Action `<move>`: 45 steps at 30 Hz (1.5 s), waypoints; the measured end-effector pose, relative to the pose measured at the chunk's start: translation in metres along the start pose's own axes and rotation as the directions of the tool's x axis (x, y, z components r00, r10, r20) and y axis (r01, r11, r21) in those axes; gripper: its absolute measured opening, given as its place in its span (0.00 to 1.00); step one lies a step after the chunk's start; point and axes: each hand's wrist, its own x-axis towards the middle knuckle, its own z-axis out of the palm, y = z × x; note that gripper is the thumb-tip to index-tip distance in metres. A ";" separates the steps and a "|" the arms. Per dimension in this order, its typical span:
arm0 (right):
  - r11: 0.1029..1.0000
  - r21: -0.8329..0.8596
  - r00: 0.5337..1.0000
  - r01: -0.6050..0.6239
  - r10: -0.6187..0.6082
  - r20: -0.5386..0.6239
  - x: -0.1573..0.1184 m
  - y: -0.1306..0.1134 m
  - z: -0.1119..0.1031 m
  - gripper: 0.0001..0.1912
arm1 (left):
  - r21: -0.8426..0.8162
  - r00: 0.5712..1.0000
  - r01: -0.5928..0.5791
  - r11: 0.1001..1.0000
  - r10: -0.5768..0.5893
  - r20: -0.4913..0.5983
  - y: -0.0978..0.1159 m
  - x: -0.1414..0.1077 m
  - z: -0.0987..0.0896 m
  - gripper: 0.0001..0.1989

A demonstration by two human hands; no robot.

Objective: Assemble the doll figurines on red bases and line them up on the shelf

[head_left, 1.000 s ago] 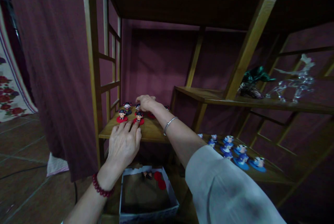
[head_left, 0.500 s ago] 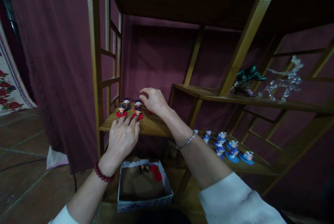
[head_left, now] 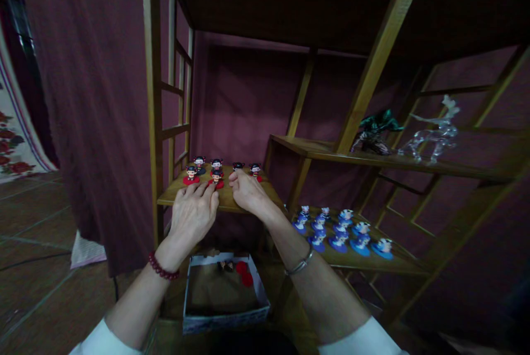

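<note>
Small black-haired doll figurines on red bases stand in two rows on the wooden shelf (head_left: 226, 200). In front are a left figurine (head_left: 191, 174) and a right one (head_left: 216, 179). My left hand (head_left: 194, 210) lies over the shelf's front edge with fingers stretched out, the fingertips close to these two bases. My right hand (head_left: 247, 189) is at the shelf's right part, its fingers curled together; whatever they hold, if anything, is hidden. Just behind it are a partly covered figurine (head_left: 238, 167) and another figurine (head_left: 254, 169).
Below is an open box (head_left: 226, 323) holding red discs (head_left: 244, 273) and small dark-haired pieces (head_left: 226, 265). Several blue and purple figurines (head_left: 340, 236) stand on a lower right shelf. Above them are a clear deer ornament (head_left: 433, 137) and a green ornament (head_left: 376, 131). A curtain (head_left: 91, 123) hangs at left.
My right hand has drawn back and down from the rear row toward the front of the shelf, uncovering figurines behind it. My left hand stays almost in place. The view has shifted slightly.
</note>
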 end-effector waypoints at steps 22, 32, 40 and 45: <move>0.982 0.189 0.998 0.025 -0.013 -0.061 -0.004 -0.003 0.013 0.15 | 0.009 1.000 0.011 1.000 -0.011 -0.004 0.000 0.001 0.002 0.20; 0.966 0.238 0.971 0.100 -0.042 -0.236 -0.010 0.004 0.019 0.13 | -0.059 0.991 0.033 0.998 -0.040 -0.129 0.001 -0.005 0.008 0.17; 0.881 0.367 0.895 0.299 -0.126 -0.428 -0.032 0.006 0.022 0.09 | -0.228 0.955 -0.030 0.973 -0.040 -0.295 0.003 -0.026 0.017 0.13; 0.856 0.311 0.859 0.412 -0.251 -0.446 -0.060 0.003 0.031 0.10 | -0.229 0.940 -0.090 0.969 0.006 -0.341 0.007 -0.047 0.029 0.19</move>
